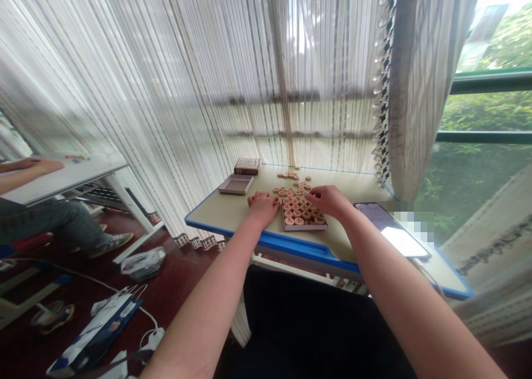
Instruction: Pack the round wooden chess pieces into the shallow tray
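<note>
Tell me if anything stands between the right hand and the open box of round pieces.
Nothing visible does: the right hand is at the far right corner of the box. Loose pieces lie beyond it, the left hand by its left side.

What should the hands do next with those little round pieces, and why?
Perhaps the right hand should put a loose piece into the box between the hands: that hand is right beside it, rows of pieces sit inside, and others lie scattered beyond.
</note>
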Demonstrator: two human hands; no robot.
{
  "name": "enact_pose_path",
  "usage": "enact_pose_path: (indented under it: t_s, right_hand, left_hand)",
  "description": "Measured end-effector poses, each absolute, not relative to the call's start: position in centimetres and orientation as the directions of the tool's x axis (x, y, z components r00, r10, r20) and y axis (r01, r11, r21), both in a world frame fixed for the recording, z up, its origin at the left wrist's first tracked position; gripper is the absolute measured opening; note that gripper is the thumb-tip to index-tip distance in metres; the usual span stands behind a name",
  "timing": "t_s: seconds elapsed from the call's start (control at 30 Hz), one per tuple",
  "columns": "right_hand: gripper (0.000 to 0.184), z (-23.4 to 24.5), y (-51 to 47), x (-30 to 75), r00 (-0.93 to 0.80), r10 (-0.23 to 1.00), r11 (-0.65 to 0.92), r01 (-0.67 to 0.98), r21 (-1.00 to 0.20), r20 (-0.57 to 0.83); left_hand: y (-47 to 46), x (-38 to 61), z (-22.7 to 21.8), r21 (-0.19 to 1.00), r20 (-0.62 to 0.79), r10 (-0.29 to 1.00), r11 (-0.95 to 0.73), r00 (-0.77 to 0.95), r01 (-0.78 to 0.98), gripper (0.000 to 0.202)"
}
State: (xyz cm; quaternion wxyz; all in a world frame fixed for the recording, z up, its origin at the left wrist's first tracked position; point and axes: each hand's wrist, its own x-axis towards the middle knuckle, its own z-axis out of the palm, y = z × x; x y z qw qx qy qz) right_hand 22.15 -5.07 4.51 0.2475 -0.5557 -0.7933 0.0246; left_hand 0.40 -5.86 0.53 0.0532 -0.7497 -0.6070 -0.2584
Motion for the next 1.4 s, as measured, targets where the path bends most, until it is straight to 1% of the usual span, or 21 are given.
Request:
enact_pose_path:
  t_s: [0.13,0.2,0.27,0.37,0.5,0.57,0.63,0.73,0.87,1.0,1.07,1.17,1.27,1.4]
  right_hand:
    - [0.033,4.5,-5.0,22.2,-0.277,0.89,0.394,0.866,-0.307,0.362]
    - [0.033,4.4,-5.0,22.1,-0.281,0.889,0.399,0.862,-0.312,0.361]
    - [0.033,4.3,-5.2,21.8,-0.3,0.878,0.426,0.846,-0.322,0.374]
    - [0.029,4.2,-5.8,20.7,-0.357,0.822,0.515,0.799,-0.312,0.443]
    - [0.029,4.3,-7.2,19.0,-0.411,0.71,0.625,0.743,-0.241,0.572]
    - [0.03,4.4,-7.8,18.4,-0.431,0.681,0.651,0.727,-0.219,0.592]
    - [0.03,4.5,-8.2,17.9,-0.471,0.67,0.676,0.707,-0.209,0.573]
    - [0.03,4.7,-8.4,17.7,-0.514,0.665,0.699,0.683,-0.211,0.541]
    - [0.029,4.6,-8.2,17.8,-0.503,0.673,0.695,0.68,-0.232,0.542]
    - [0.027,4.3,-7.7,18.1,-0.473,0.659,0.705,0.66,-0.26,0.585]
    - [0.024,4.2,-7.6,18.2,-0.447,0.653,0.7,0.666,-0.26,0.612]
    - [0.022,4.2,-7.7,18.2,-0.431,0.636,0.696,0.679,-0.234,0.64]
    - [0.024,4.3,-8.0,18.1,-0.448,0.615,0.707,0.678,-0.202,0.65]
    - [0.029,4.1,-8.0,18.0,-0.442,0.568,0.708,0.693,-0.138,0.694]
  left_hand:
    - [-5.9,0.4,0.7,0.283,0.458,0.88,-0.276,0.123,0.919,0.02]
    - [-5.8,0.3,0.9,0.335,0.472,0.872,-0.312,0.128,0.889,0.021]
    - [-5.7,0.0,1.0,0.415,0.508,0.851,-0.377,0.133,0.828,0.026]
    - [-5.7,-0.5,1.0,0.573,0.528,0.84,-0.462,0.126,0.677,0.03]
    - [-5.9,-0.3,0.9,0.755,0.494,0.857,-0.505,0.143,0.419,0.029]
    - [-6.1,0.0,1.0,0.825,0.471,0.865,-0.502,0.176,0.259,0.029]
    - [-6.3,0.3,1.1,0.872,0.44,0.873,-0.471,0.21,0.133,0.03]
    - [-6.6,0.6,1.4,0.902,0.407,0.892,-0.427,0.199,0.068,0.028]
    - [-6.7,0.4,1.7,0.914,0.374,0.914,-0.392,0.156,0.106,0.026]
    - [-6.5,0.2,1.6,0.922,0.357,0.921,-0.374,0.153,0.102,0.026]
    - [-6.5,0.2,1.5,0.935,0.338,0.928,-0.35,0.156,0.055,0.026]
    - [-6.5,0.1,1.5,0.953,0.301,0.937,-0.295,0.176,-0.062,0.027]
    - [-6.7,0.1,1.5,0.956,0.27,0.944,-0.239,0.191,-0.169,0.03]
    - [-6.9,0.3,1.6,0.949,0.267,0.933,-0.212,0.242,-0.232,0.037]
